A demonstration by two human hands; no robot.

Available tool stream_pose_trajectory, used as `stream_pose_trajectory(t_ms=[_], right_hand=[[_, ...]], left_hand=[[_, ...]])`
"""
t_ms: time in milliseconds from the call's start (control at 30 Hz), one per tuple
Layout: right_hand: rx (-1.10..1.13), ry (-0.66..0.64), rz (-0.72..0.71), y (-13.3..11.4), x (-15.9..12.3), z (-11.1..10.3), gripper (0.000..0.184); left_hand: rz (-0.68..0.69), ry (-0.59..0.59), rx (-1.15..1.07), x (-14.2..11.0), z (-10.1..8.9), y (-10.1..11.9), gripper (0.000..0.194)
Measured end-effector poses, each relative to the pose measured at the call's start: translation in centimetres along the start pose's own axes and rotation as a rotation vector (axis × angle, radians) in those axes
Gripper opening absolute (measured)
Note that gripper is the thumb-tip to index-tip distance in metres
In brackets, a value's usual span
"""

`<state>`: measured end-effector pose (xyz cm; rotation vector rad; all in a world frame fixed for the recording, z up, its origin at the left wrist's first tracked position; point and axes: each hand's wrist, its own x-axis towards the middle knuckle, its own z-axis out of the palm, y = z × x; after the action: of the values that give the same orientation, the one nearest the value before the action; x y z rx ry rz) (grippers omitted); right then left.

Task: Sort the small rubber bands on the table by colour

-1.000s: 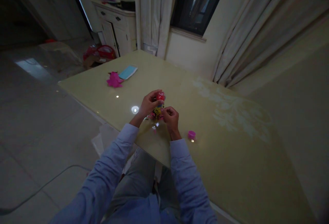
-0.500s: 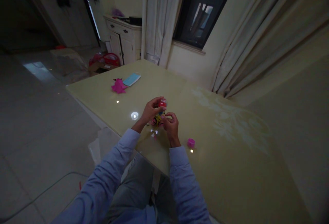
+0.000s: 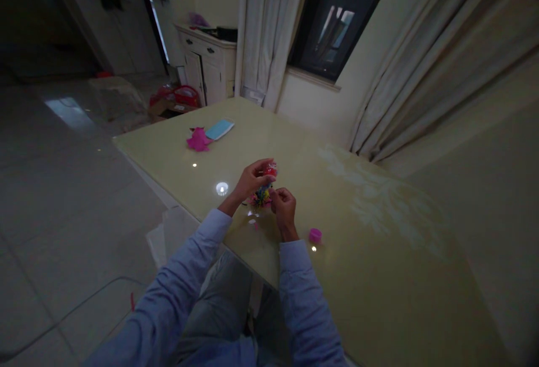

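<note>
My left hand [image 3: 252, 179] is closed around a small object with a red band and a clear, shiny top [image 3: 271, 169]; its exact kind is too small to tell. Just below it is a bunch of small multicoloured pieces [image 3: 261, 196], in yellow, blue, pink and black, partly hidden by my hands. Beside this bunch, my right hand [image 3: 284, 205] has its thumb and fingers pinched together. Whatever lies between those fingertips cannot be made out. A small round pink cap-like piece [image 3: 315, 236] rests on the table to the right of my right wrist.
The glossy pale yellow table [image 3: 379, 288] has its near edge at my lap. Farther back lie a crumpled bright pink piece [image 3: 199, 139] and a light blue face mask [image 3: 219, 129]. Behind stand a white cabinet [image 3: 210, 69] and curtains [image 3: 263, 36].
My right fingers have drawn closer together and sit slightly lower beside the coloured bunch. My left hand keeps its hold on the red-banded object. The whole view has shifted a little.
</note>
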<state>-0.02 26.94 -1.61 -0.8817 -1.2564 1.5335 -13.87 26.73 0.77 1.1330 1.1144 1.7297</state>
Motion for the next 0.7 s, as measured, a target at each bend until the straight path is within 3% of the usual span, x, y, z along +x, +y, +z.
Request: stream_pose_trajectory(t_ms=[133, 367, 467, 533, 700], right_hand=[[0.009, -0.098, 0.034, -0.14, -0.38, 0.28, 0.042], [-0.033, -0.041, -0.017, 0.08, -0.16, 0.10, 0.032], [-0.024, -0.087, 0.015, 0.06, -0.21, 0.27, 0.038], [-0.030, -0.057, -0.008, 0.03, -0.22, 0.27, 0.033], [-0.051, -0.024, -0.016, 0.00, 0.02, -0.11, 0.041]], left_hand=[[-0.001, 0.002, -0.033, -0.08, 0.28, -0.26, 0.063], [-0.026, 0.010, -0.037, -0.20, 0.26, -0.84, 0.064], [-0.024, 0.049, -0.046, -0.12, 0.38, -0.91, 0.063], [-0.020, 0.064, -0.045, -0.06, 0.47, -0.82, 0.063], [-0.013, 0.049, -0.016, -0.02, 0.57, -0.25, 0.062]])
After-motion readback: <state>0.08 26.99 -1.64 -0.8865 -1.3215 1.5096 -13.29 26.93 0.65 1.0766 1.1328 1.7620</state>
